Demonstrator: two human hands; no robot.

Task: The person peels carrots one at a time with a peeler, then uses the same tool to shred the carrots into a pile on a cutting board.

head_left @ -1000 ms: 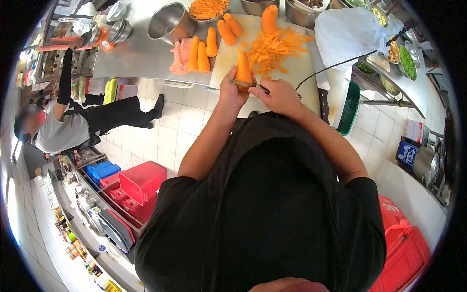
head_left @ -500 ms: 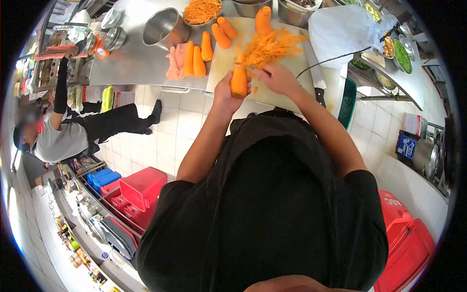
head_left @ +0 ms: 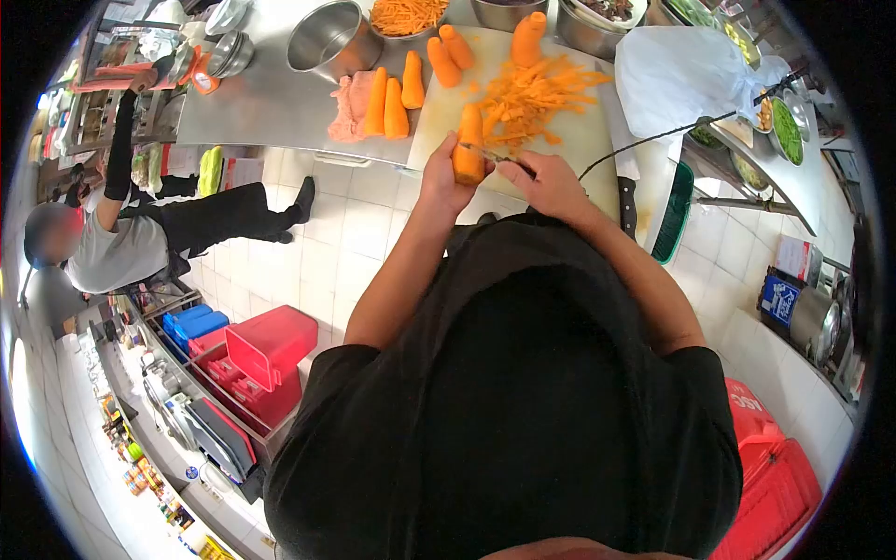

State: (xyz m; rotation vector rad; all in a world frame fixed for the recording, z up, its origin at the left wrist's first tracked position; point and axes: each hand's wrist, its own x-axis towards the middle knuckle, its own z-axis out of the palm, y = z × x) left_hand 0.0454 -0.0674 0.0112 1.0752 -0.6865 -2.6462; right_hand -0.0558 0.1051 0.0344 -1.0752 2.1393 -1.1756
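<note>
My left hand (head_left: 447, 177) is closed round a thick carrot (head_left: 470, 145), held upright over the near edge of the white cutting board (head_left: 437, 121). In my right hand (head_left: 551, 187) is a peeler (head_left: 490, 156), its blade at the carrot's right side. Behind them a loose heap of carrot peelings (head_left: 527, 98) covers the middle of the board. Two carrots (head_left: 443, 63) lie at the board's back left, and more carrots (head_left: 528, 39) stand behind the heap. To the left, several carrots (head_left: 395, 107) rest beside a pink cloth (head_left: 352, 105) on the steel counter.
A knife (head_left: 627, 191) lies along the board's right side, near a white plastic bag (head_left: 661, 79). Behind are an empty steel pot (head_left: 334, 42) and a bowl of carrot strips (head_left: 409, 16). Another person (head_left: 121, 247) stands at the left. A green bin (head_left: 674, 213) sits below right.
My right hand has come down and nearer to me, bringing the peeler from the carrot's upper part to its lower part. The whole view has shifted slightly.
</note>
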